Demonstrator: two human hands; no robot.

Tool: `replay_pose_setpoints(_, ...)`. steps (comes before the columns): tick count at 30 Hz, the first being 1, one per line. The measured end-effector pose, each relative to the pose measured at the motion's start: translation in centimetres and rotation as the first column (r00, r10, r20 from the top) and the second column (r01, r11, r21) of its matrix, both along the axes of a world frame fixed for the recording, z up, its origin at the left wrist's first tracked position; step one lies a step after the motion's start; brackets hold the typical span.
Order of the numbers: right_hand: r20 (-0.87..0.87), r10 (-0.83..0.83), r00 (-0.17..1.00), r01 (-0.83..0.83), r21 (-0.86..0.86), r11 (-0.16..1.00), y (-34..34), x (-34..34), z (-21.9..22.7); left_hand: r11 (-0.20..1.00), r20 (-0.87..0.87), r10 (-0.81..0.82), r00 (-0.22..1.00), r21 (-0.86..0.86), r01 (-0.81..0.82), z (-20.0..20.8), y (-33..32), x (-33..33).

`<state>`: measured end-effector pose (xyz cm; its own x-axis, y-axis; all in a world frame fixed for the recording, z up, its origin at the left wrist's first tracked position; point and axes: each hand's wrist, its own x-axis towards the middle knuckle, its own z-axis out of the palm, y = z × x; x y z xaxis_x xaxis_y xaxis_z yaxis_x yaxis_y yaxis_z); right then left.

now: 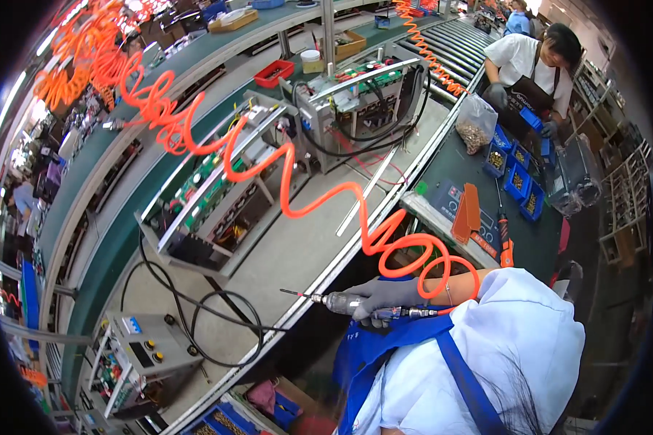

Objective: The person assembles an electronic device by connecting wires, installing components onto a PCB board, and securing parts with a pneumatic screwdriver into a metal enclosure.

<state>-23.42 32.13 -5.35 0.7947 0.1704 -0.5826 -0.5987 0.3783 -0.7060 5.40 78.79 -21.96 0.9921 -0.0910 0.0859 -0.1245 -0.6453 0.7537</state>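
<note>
right hand (384, 293): gray glove, fingers wrapped tight round the pneumatic screwdriver (355, 304) — orange coiled air hose (319, 196) trailing
left hand: can't spot it

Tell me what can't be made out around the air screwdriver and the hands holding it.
- Left hand: not seen in the head view; white sleeve and blue apron fill that corner.
- Right hand: gloved, fingertips hidden behind the pneumatic screwdriver.
- Screwdriver bit tip: too thin to tell its type.
- Orange coiled hose: far end lost in the glare at the rim.

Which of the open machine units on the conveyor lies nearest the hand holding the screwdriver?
The middle unit, open-topped with green boards, lies nearest the hand; the others sit farther along.
</note>
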Motion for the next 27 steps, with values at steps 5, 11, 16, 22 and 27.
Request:
replay_pose_setpoints(5, 0.075, -0.049, 0.996, 0.059, -0.145, 0.988, -8.3, -0.7, 0.1, 0.962, -0.008, -0.083, 0.997, -0.262, 0.078, 1.9, -10.0, -4.5)
replay_pose_setpoints(11, 0.157, -0.061, 0.986, 0.155, -0.698, 0.699, -21.5, -3.8, 1.4, 0.825, -0.038, -0.244, 0.969, -0.533, 0.187, 4.1, -23.2, -8.1)
replay_pose_setpoints(16, 0.344, -0.607, 0.717, 0.694, -0.266, 0.669, -28.6, -7.6, 2.9, 0.316, -0.498, -0.807, 0.317, -0.818, -0.480, 8.8, -48.8, -10.8)
replay_pose_setpoints(22, 0.536, -0.695, 0.479, 0.878, -0.287, 0.384, -36.1, -10.0, 2.7, 0.295, -0.308, -0.951, -0.025, -0.930, 0.217, 14.3, -79.8, -14.1)
replay_pose_setpoints(27, 0.539, -0.681, 0.495, 0.868, -0.352, 0.352, -39.8, -11.2, 1.8, 0.330, -0.307, -0.935, -0.180, -0.937, -0.116, 15.7, -94.6, -15.6)
